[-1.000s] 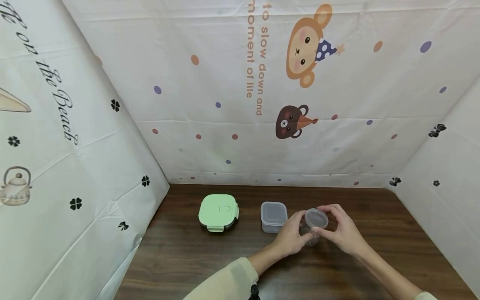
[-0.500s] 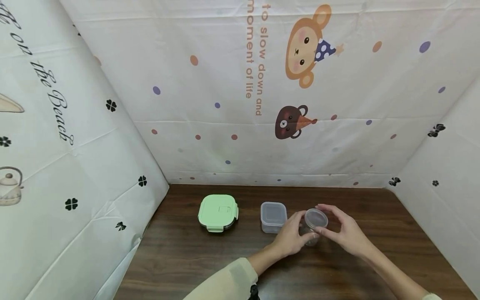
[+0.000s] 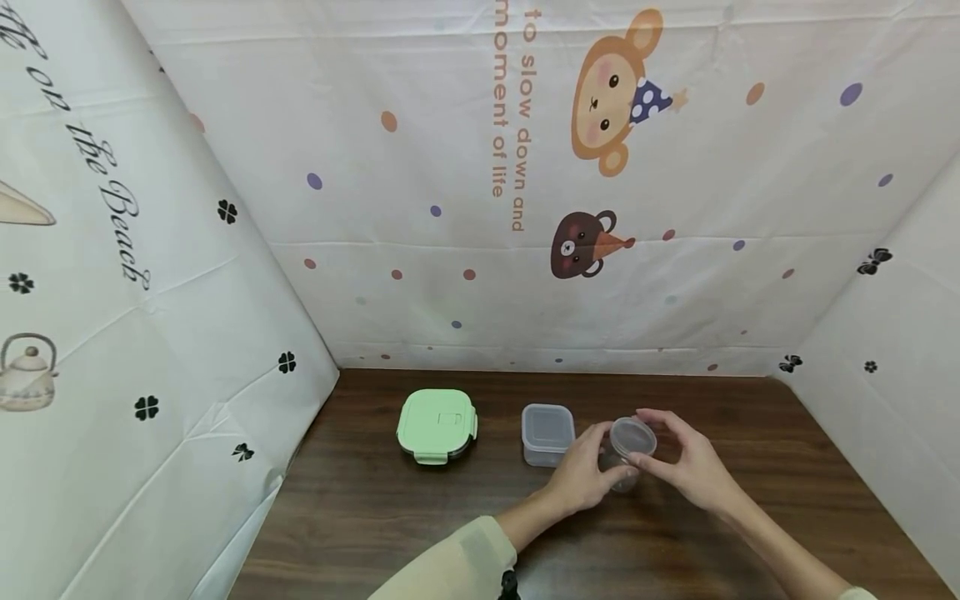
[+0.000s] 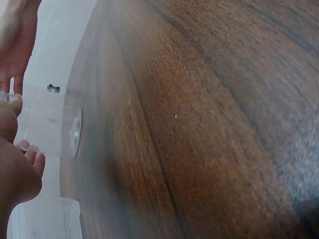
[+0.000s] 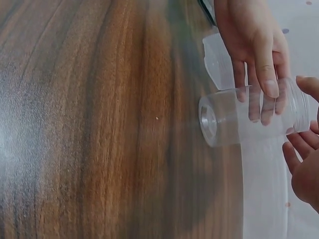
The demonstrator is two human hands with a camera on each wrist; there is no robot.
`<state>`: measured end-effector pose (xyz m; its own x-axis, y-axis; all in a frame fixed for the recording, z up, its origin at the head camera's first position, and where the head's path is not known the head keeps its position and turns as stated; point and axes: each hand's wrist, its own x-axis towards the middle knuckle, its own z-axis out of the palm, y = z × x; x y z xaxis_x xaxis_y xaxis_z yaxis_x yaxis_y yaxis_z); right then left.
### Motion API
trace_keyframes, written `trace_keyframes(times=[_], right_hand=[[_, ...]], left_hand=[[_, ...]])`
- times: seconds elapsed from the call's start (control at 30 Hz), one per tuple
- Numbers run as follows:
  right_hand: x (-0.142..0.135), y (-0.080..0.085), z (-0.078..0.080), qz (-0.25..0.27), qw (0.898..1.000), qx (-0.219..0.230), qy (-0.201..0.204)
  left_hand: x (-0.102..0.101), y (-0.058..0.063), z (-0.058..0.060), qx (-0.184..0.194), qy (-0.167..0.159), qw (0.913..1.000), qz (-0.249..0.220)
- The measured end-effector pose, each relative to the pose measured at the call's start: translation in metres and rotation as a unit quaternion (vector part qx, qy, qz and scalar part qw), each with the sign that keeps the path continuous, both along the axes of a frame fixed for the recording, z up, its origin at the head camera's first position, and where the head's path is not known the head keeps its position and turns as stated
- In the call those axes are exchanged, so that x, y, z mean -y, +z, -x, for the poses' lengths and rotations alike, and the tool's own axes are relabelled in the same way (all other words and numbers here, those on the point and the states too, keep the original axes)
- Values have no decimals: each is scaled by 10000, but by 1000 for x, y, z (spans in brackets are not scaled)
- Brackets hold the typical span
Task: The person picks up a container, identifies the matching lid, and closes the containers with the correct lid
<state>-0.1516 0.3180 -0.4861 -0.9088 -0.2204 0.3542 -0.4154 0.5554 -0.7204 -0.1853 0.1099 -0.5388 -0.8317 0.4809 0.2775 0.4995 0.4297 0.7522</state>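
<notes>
A clear plastic jar [image 3: 619, 475] stands upright on the brown wood-grain table. My left hand [image 3: 577, 477] grips its side, thumb in front and fingers behind; through the clear wall those fingers show in the right wrist view. At the top, my right hand [image 3: 693, 467] holds the round lid [image 3: 632, 437] by its rim between thumb and fingers. The lid sits on the jar mouth; whether it is loose cannot be seen. In the right wrist view the jar body [image 5: 224, 117] looks see-through, with nothing visible inside except the fingers behind it.
Just left of the jar is a square clear container [image 3: 547, 433] with a translucent lid, close to my left hand. Farther left stands a green-lidded lunch box [image 3: 437, 425] with clips. Printed white cloth [image 3: 465, 292] hangs behind the table [image 3: 375, 517] and along both sides.
My right thumb and fingers have shifted slightly along the lid's rim. The left hand, jar and both boxes stay in place.
</notes>
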Motion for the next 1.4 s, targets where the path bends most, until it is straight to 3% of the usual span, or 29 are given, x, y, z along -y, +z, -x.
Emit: trace_keyframes(times=[0.3,0.73,1.2,1.4], right_hand=[[4,-4,0,84,9996,-271,5],[-1,0,0,88,9997,-8,240],[6,-5,5,57,9991,-422,-72],[3,-2,0,-47,9996,-216,150]], left_hand=[[0,2,-2,11,-78,10000,-20],[1,1,-1,-31,-66,9999,-93],[2,1,0,-46,-33,10000,-16],[3,2,-1,-69,-114,9999,-17]])
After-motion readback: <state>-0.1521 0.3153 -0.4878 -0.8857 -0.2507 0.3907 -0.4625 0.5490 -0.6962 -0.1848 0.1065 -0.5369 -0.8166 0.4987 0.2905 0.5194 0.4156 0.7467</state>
